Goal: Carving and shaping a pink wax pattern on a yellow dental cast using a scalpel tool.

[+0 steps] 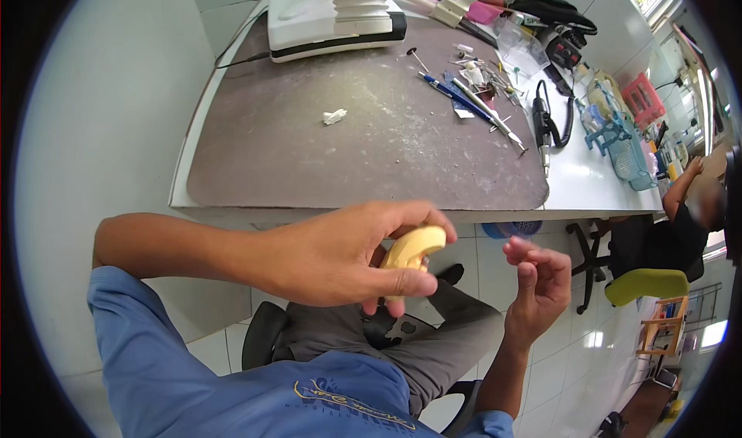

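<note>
My left hand (pixel 340 256) is wrapped round a pale yellow dental cast (pixel 411 246), held below the workbench's front edge, above my lap. My right hand (pixel 541 283) is a short way to the right of the cast, fingers loosely bent and apart, with nothing visible in it. On the brown mat (pixel 294 160) lie a small white scrap (pixel 334 116), a blue pen-like tool (pixel 456 94), a silver knife (pixel 502 129) and several small instruments.
A white machine with a bellows hose (pixel 309 28) stands at the back. A corded handpiece (pixel 541 129), a blue basket (pixel 626 163) and a pink basket (pixel 641 98) are at the right. A seated person (pixel 688 221) is at far right. A wall (pixel 108 129) borders the left.
</note>
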Demonstrator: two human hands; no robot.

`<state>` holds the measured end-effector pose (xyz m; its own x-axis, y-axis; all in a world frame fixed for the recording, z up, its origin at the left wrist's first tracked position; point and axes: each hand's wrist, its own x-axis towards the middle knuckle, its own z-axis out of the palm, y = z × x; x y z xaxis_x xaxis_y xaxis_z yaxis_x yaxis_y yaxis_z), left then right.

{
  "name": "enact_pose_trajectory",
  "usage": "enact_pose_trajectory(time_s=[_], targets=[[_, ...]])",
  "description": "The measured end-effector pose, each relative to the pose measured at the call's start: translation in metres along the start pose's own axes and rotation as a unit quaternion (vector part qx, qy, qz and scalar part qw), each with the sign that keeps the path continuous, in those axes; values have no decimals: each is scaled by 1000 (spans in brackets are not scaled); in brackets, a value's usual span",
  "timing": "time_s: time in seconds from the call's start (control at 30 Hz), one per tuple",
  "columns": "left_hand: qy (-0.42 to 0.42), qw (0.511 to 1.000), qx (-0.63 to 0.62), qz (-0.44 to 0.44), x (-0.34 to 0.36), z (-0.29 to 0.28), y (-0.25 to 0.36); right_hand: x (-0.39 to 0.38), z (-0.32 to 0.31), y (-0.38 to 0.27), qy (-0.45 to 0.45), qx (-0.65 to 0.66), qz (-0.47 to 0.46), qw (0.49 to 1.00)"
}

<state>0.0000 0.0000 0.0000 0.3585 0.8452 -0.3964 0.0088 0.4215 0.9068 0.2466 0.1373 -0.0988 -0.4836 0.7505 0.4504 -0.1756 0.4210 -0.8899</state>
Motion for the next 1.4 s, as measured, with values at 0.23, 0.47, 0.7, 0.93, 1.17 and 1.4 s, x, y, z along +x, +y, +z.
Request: enact_pose_trajectory(time_s=[0.23, 0.47, 0.7, 0.93, 1.17, 1.4], targets=[[139, 970, -64, 191, 37, -65, 6, 90, 37, 7, 23, -58, -101, 993], [192, 945, -25, 265, 56, -94, -6, 131, 68, 4, -23, 58, 19, 998], [205, 926, 1, 316, 54, -94, -12, 144, 74, 1, -115, 59, 71, 989], [207, 927, 23, 313, 47, -87, -14, 142, 77, -5, -164, 18, 74, 984], [232, 918, 24, 320, 42, -87, -19, 141, 89, -8, -173, 7, 65, 983], [247, 921, -2, 301, 46, -98, -22, 149, 90, -2, -194, 6, 111, 975]])
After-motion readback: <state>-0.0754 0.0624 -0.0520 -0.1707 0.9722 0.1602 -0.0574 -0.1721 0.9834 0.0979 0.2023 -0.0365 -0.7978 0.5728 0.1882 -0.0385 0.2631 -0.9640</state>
